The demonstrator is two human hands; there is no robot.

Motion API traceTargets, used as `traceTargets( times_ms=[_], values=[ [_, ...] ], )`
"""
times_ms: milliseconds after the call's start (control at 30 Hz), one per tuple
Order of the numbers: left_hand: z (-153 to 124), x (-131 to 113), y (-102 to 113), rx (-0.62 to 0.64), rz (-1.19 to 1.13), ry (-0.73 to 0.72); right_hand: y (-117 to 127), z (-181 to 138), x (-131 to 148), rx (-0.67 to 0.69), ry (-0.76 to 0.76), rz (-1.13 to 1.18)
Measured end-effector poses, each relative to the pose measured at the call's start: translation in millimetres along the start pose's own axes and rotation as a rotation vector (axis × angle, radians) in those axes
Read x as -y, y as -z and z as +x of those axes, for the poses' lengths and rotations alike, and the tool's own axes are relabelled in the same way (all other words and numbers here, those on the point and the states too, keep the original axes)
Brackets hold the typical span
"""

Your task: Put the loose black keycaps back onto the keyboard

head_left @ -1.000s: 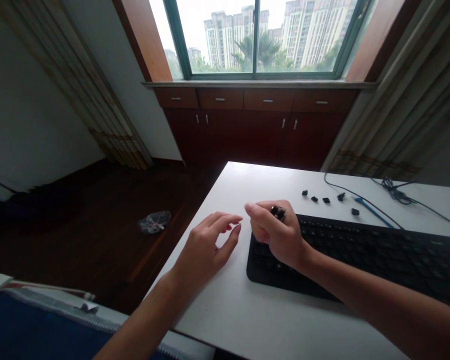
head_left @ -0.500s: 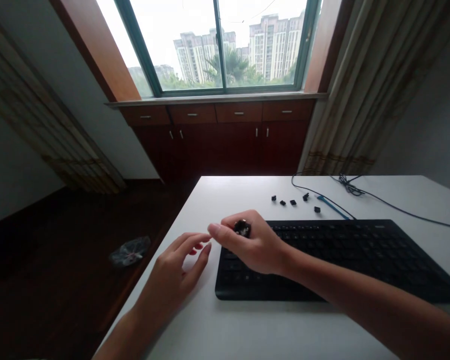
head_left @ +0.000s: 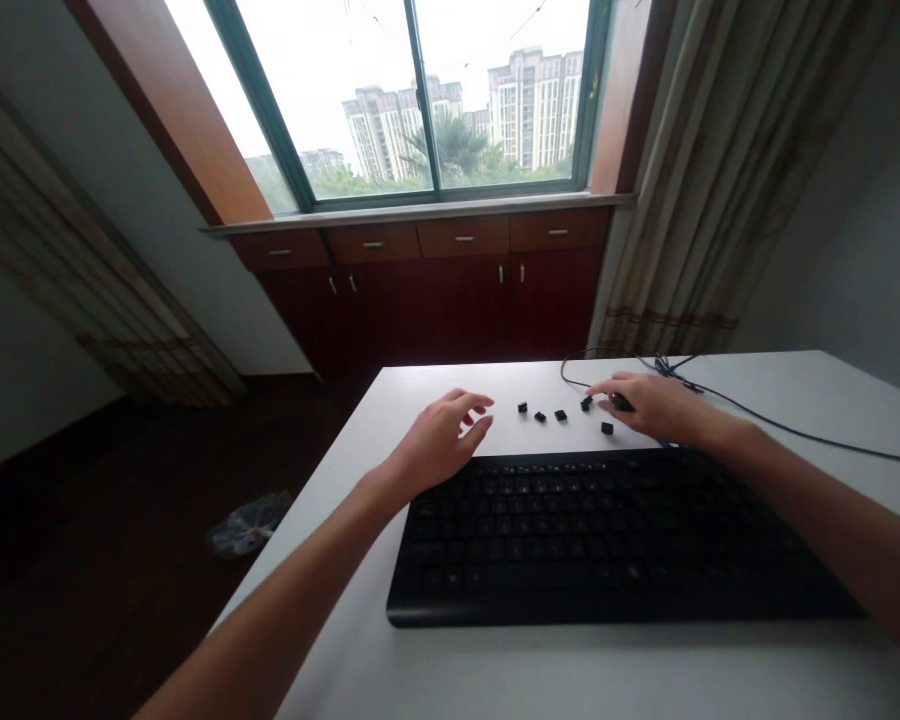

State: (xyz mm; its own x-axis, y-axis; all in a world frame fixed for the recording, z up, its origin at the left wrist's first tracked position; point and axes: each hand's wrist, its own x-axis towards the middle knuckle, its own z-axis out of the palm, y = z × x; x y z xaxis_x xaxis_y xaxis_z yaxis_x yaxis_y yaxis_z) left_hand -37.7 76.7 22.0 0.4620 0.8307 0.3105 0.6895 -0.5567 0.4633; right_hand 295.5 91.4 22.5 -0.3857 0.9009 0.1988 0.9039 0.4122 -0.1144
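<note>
A black keyboard [head_left: 510, 575] lies on the white table in front of me. Behind it sit several small black keycaps [head_left: 560, 415] in a loose row. My right hand [head_left: 649, 405] is over the far side of the table, its fingertips at the rightmost keycap of the row [head_left: 586, 403]; whether they grip it I cannot tell. Tucked in that hand is a dark rounded object [head_left: 622, 402], mostly covered by the fingers. My left hand [head_left: 446, 440] hovers near the keyboard's far left corner, fingers apart and holding nothing.
A black cable [head_left: 780, 415] runs across the back right of the white table [head_left: 345, 560]. One more keycap [head_left: 607, 428] lies nearer the keyboard. A clear plastic bag [head_left: 247, 525] is on the floor at left. Wooden cabinets [head_left: 435, 300] stand under the window.
My hands have parted. The right one has moved away and to the right, to the keycaps, with the dark object still in it. My left hand has moved forward. The view has shifted slightly.
</note>
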Motion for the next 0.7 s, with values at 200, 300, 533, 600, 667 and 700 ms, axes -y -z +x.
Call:
traceTargets(
  times_ms=[200,300,533,600,667,700],
  values=[
    [59.2,11.6,-44.7,0.06,0.07,-0.014,-11.6,2.8,-5.3,0.051,0.027,-0.088],
    [66.9,12.8,-49.6,0.097,0.076,-0.032,-13.8,5.4,-8.4,0.055,0.031,-0.11],
    [71.1,8.7,-47.3,0.142,-0.009,-0.066,-18.8,6.5,-9.4,0.022,0.028,-0.111],
    [68.7,9.9,-45.6,0.138,-0.061,-0.046,-19.5,4.5,-9.8,0.001,0.019,-0.11],
    [62.3,11.7,-40.8,0.131,-0.127,-0.021,-18.4,1.3,-9.5,-0.017,0.008,-0.11],
    [57.5,12.7,-37.2,0.124,-0.164,-0.006,-16.8,-0.7,-8.7,-0.026,0.003,-0.111]
  ],
)
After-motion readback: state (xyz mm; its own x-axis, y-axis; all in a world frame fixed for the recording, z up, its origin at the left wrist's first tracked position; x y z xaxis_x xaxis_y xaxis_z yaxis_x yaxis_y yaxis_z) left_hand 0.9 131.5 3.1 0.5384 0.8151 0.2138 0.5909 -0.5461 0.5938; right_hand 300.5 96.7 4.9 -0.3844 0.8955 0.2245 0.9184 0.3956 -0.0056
